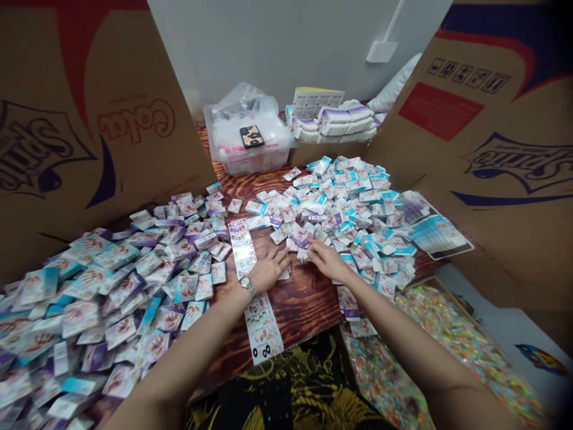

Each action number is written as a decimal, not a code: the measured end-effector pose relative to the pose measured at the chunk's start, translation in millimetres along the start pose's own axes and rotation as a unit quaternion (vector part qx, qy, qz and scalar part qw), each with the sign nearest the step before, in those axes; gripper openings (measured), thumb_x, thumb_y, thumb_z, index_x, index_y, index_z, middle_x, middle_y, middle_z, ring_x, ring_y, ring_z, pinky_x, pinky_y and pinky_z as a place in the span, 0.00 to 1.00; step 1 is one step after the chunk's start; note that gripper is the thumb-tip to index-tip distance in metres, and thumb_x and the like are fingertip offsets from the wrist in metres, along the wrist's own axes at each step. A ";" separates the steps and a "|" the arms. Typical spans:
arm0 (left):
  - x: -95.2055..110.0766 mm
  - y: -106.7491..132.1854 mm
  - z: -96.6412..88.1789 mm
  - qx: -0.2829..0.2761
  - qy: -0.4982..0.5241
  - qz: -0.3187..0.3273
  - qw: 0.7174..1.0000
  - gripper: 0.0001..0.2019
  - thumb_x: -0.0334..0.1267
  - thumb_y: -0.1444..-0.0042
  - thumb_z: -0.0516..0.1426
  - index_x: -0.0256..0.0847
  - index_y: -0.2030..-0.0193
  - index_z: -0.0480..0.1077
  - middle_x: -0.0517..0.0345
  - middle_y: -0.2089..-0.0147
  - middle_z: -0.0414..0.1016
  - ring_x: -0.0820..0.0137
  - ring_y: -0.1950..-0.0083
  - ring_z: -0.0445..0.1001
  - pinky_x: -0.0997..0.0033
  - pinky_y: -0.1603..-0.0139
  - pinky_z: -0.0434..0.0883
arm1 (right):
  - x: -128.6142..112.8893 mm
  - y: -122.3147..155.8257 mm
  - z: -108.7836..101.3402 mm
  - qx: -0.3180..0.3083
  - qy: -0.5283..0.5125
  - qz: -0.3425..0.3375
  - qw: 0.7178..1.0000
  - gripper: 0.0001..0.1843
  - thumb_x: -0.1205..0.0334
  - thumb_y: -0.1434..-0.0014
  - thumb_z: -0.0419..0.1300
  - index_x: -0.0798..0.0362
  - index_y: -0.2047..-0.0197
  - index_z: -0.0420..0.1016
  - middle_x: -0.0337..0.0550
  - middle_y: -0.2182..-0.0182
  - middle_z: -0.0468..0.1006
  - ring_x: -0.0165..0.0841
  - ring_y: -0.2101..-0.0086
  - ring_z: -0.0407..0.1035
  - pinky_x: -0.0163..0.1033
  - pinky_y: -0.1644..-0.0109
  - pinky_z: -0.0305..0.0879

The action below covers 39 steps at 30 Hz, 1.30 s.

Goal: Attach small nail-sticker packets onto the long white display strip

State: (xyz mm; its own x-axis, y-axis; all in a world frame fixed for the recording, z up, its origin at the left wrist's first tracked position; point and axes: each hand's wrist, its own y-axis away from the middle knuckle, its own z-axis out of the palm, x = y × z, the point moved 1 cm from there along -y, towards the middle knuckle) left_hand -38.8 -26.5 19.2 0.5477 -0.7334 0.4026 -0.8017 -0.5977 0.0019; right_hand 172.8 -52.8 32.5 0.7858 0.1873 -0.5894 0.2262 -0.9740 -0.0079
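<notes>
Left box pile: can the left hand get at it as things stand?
Probably yes. Between the left hand and the left box pile there seem to be only flat printed paper and bare tabletop; nothing upright stands in the way. Whether that hand already holds something, I can't tell.

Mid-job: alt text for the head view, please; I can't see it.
The person's left hand is between two heaps of small boxes on a table, its wrist over a printed strip; the right hand is at the edge of the right heap. A clear tub stands behind; large cartons rise either side.
</notes>
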 end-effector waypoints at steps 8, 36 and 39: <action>9.8 7.2 -1.4 -0.021 -0.078 0.015 0.997 0.15 0.26 0.40 0.47 0.38 0.48 0.63 0.43 0.43 0.66 0.58 0.49 0.66 0.54 0.50 0.62 | 3.8 6.3 18.5 -0.042 0.048 -0.028 0.998 0.12 0.62 0.36 0.47 0.55 0.64 0.70 0.45 0.70 0.75 0.33 0.68 0.69 0.37 0.61 0.62; 27.5 125.2 -21.9 0.106 0.035 -0.125 0.986 0.21 0.32 0.42 0.49 0.39 0.41 0.58 0.45 0.47 0.66 0.59 0.45 0.65 0.57 0.46 0.68 | -41.3 39.4 60.7 0.042 0.000 0.159 0.986 0.07 0.60 0.42 0.56 0.52 0.70 0.65 0.42 0.71 0.72 0.35 0.66 0.69 0.37 0.64 0.62; 26.7 128.6 -21.2 0.127 0.098 -0.143 0.977 0.21 0.33 0.43 0.50 0.38 0.42 0.59 0.44 0.46 0.67 0.59 0.44 0.66 0.54 0.45 0.66 | -68.7 38.3 41.6 0.048 -0.022 0.063 0.997 0.08 0.58 0.36 0.50 0.52 0.64 0.66 0.41 0.69 0.73 0.33 0.67 0.69 0.37 0.62 0.64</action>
State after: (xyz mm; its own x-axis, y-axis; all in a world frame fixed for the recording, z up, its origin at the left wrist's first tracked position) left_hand -132.4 -116.0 49.5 0.6648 -0.4632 0.5861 -0.5229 -0.8488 -0.0778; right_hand 103.6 -108.2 39.0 0.7783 0.0593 -0.6251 0.0700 -0.9975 -0.0074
